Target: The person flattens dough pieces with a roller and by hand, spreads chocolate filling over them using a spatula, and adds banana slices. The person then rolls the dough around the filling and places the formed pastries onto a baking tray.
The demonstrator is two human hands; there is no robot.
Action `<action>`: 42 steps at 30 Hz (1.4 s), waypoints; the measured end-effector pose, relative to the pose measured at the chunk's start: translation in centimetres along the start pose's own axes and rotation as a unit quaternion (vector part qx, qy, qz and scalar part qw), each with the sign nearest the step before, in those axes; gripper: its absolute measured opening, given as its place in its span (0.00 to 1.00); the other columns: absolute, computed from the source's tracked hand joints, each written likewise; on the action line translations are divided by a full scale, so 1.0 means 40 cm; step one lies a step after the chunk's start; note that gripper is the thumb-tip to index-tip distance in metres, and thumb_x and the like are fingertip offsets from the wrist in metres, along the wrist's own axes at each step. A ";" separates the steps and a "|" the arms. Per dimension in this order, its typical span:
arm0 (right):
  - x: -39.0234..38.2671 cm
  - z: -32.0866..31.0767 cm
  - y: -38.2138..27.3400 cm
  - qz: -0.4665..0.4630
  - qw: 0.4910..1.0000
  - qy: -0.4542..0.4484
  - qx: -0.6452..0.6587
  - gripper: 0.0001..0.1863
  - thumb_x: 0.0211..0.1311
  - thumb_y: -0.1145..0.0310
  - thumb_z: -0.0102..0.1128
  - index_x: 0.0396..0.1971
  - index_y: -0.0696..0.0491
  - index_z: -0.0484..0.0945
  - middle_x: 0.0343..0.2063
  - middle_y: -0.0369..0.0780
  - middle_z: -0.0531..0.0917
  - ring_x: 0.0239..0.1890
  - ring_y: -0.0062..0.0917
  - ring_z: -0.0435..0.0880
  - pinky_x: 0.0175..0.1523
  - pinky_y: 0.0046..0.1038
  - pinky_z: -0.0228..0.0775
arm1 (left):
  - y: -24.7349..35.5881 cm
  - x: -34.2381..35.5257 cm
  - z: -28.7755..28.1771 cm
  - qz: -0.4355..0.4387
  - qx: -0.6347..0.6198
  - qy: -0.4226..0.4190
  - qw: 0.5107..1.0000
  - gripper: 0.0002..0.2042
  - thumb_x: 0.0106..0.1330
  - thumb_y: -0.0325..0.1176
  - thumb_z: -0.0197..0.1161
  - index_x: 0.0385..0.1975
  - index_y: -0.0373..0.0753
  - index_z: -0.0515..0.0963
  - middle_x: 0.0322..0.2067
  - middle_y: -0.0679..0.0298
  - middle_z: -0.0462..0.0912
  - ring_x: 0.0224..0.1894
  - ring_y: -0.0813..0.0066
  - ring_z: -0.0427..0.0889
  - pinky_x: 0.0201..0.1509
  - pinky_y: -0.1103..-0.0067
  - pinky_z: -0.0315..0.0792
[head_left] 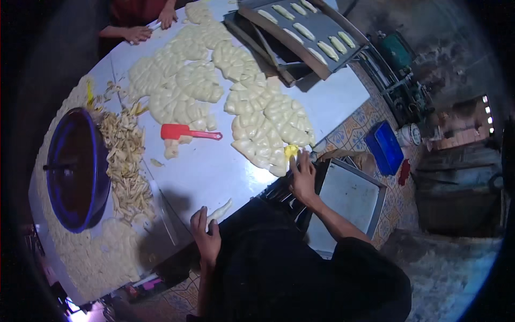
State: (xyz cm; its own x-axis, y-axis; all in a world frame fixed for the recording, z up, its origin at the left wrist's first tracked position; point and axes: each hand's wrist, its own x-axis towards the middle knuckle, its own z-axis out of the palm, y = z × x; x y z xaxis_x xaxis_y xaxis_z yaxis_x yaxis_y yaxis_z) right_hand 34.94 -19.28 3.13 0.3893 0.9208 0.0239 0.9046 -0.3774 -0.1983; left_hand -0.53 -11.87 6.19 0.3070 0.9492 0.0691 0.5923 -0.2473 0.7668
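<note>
At the table's near edge my left hand [206, 236] is closed around one end of a pale, thin dough strip [221, 208], whose pointed end sticks out beyond the fingers. My right hand [303, 180] reaches to the table's right edge, fingers stretched out toward a small yellow lump of soft, butter-like spread [291, 151]; the fingertips are at or very near it. Beside that lump lie overlapping flattened pale dough pieces [257, 121], shiny on top. A red flat-bladed scraper [176, 131] rests on the white tabletop [209, 166], its blade on a dough scrap.
A blue basin [80, 169] and a heap of pale yellowish strips [129, 166] stand left. A tray [316, 35] bearing shaped dough pieces is tilted at the back right. Another metal tray [343, 201] sits below my right arm. Across the table are another person's hands [138, 35].
</note>
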 end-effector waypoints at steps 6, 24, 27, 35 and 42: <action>0.093 -0.062 -0.166 -0.216 0.940 -0.076 0.252 0.30 0.56 0.71 0.62 0.61 0.60 0.72 0.73 0.56 0.58 0.76 0.50 0.55 0.75 0.51 0.50 | -0.111 0.009 0.008 -0.040 -0.009 0.178 0.983 0.16 0.69 0.23 0.56 0.57 0.32 0.77 0.51 0.48 0.80 0.54 0.51 0.79 0.58 0.65 0.73; 0.232 0.120 -0.597 -0.560 0.800 -0.189 0.099 0.33 0.71 0.52 0.49 0.70 0.56 0.63 0.75 0.47 0.58 0.78 0.38 0.52 0.80 0.45 0.43 | -0.123 0.059 0.023 0.048 -0.006 0.309 0.950 0.08 0.66 0.22 0.54 0.38 0.27 0.79 0.36 0.46 0.81 0.38 0.46 0.81 0.43 0.59 0.76; 0.231 0.080 -0.531 -0.597 0.688 -0.332 0.246 0.20 0.71 0.60 0.52 0.57 0.52 0.80 0.66 0.46 0.73 0.71 0.38 0.67 0.75 0.41 0.56 | -0.124 0.048 0.008 0.027 -0.017 0.296 0.955 0.08 0.69 0.23 0.51 0.36 0.27 0.78 0.34 0.47 0.81 0.36 0.47 0.81 0.40 0.62 0.75; 0.622 -0.035 -0.388 -0.150 0.955 0.028 0.256 0.12 0.55 0.67 0.62 0.38 0.56 0.85 0.36 0.52 0.86 0.42 0.48 0.85 0.49 0.45 0.76 | -0.126 0.055 0.029 -0.038 0.033 0.270 0.961 0.11 0.73 0.28 0.50 0.36 0.30 0.80 0.34 0.50 0.83 0.39 0.49 0.81 0.46 0.63 0.75; 0.630 -0.014 -0.426 -0.110 0.865 -0.140 0.468 0.14 0.50 0.72 0.67 0.38 0.57 0.81 0.29 0.41 0.83 0.32 0.27 0.82 0.41 0.27 0.74 | -0.192 0.025 0.048 -0.108 -0.018 0.307 0.946 0.11 0.74 0.31 0.54 0.36 0.32 0.81 0.35 0.52 0.84 0.41 0.54 0.82 0.48 0.67 0.75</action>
State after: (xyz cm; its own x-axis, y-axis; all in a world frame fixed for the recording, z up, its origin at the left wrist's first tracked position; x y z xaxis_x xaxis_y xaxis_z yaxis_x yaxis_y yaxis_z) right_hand 29.44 10.31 7.65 0.0500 0.9974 -0.0510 0.3629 -0.0657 -0.9295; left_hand -3.34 -9.40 -0.88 -0.3139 0.9138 0.2577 0.5635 -0.0391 0.8252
